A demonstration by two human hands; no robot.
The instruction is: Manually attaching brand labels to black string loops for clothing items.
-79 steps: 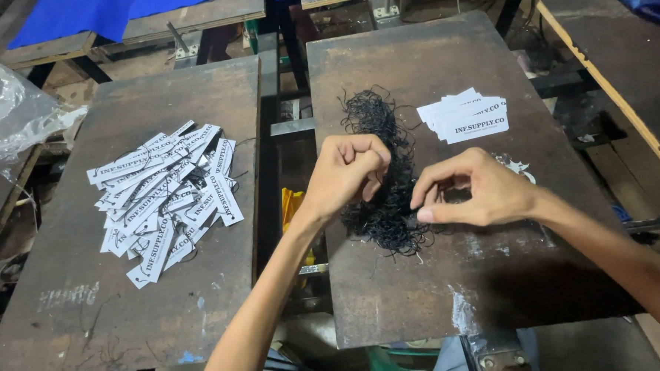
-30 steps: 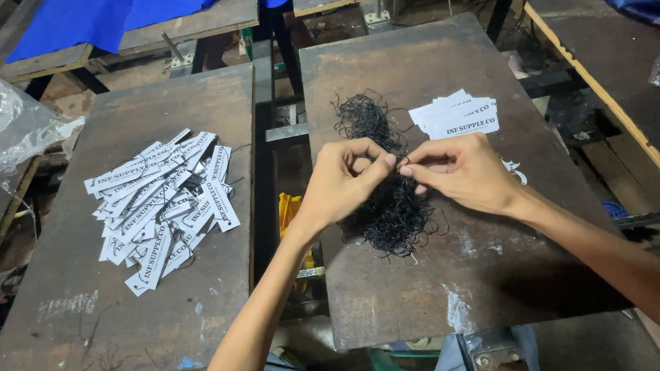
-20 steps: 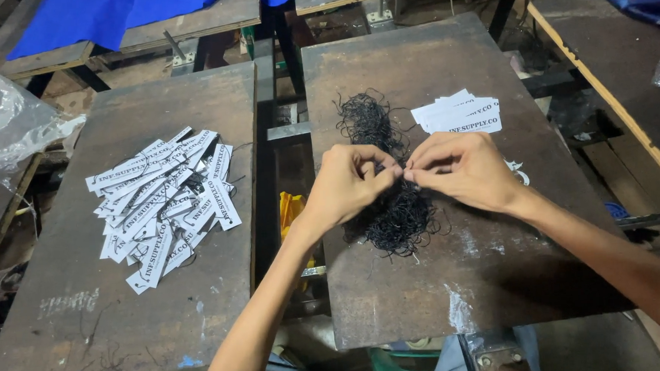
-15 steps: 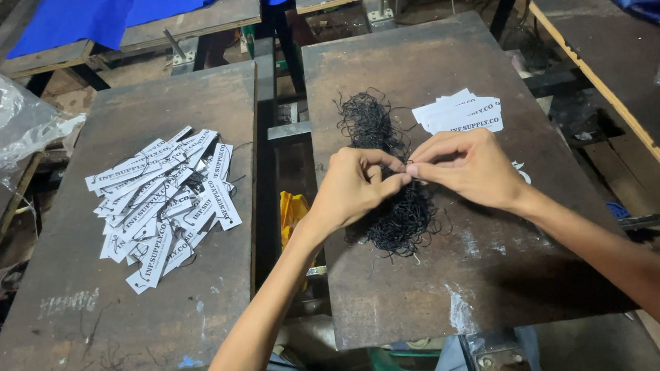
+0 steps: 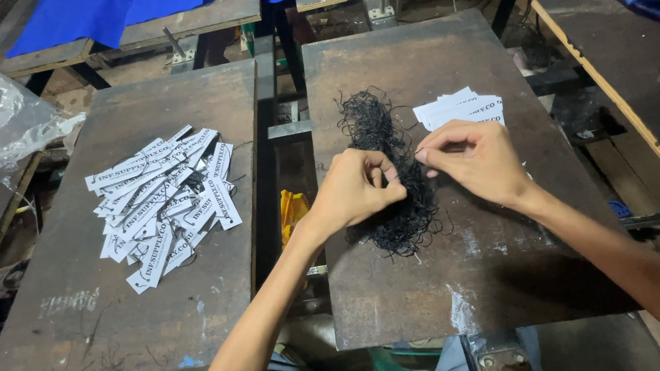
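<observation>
Both hands, left hand (image 5: 356, 192) and right hand (image 5: 473, 161), pinch strands from a black string pile (image 5: 389, 175), best teased apart slowly to avoid tangles.

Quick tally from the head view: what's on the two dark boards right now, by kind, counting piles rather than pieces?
Pile of white paper tags with strings: 1
Small stack of white tags: 1
Heap of black string loops: 1
Hands on the heap, left hand and right hand: 2
Total: 5
</observation>
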